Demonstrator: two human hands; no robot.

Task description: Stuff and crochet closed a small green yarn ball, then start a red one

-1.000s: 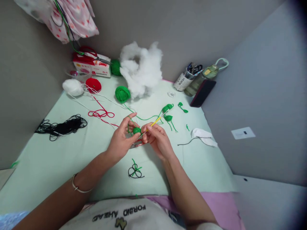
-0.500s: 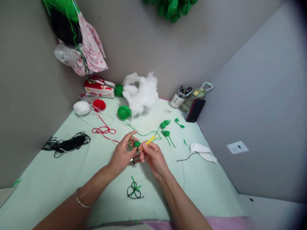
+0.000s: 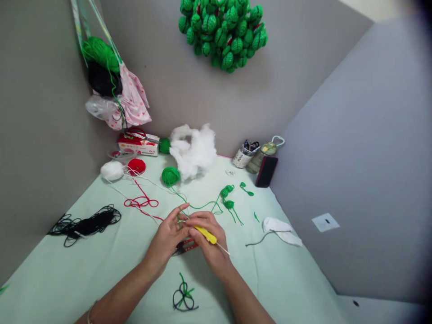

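My right hand [image 3: 212,238] grips a crochet hook [image 3: 206,235] by its yellow handle; a thin metal end points toward my right wrist. My left hand [image 3: 165,238] is closed close beside it, with green yarn [image 3: 179,220] running round its raised fingers. The small green crochet piece in the left fingers is now mostly hidden by my hands. Beneath the hands lies a pair of red-handled scissors [image 3: 189,245], partly covered. The green yarn ball [image 3: 170,176] sits beyond, its strand trailing over the table. Finished-looking green crochet pieces [image 3: 228,198] lie to the right.
White stuffing [image 3: 195,153], a red yarn ball [image 3: 137,167], a white yarn ball [image 3: 112,171] and a box [image 3: 140,146] stand at the back. Black yarn [image 3: 91,223] lies left. A phone [image 3: 267,171], a bottle [image 3: 266,150] and a pen cup [image 3: 242,157] are back right. Yarn scraps [image 3: 184,297] lie in front.
The view has tilted up, showing more of the hanging green bunch. My right hand has turned the hook so its handle points down and right, and its fingers cover the crochet piece.
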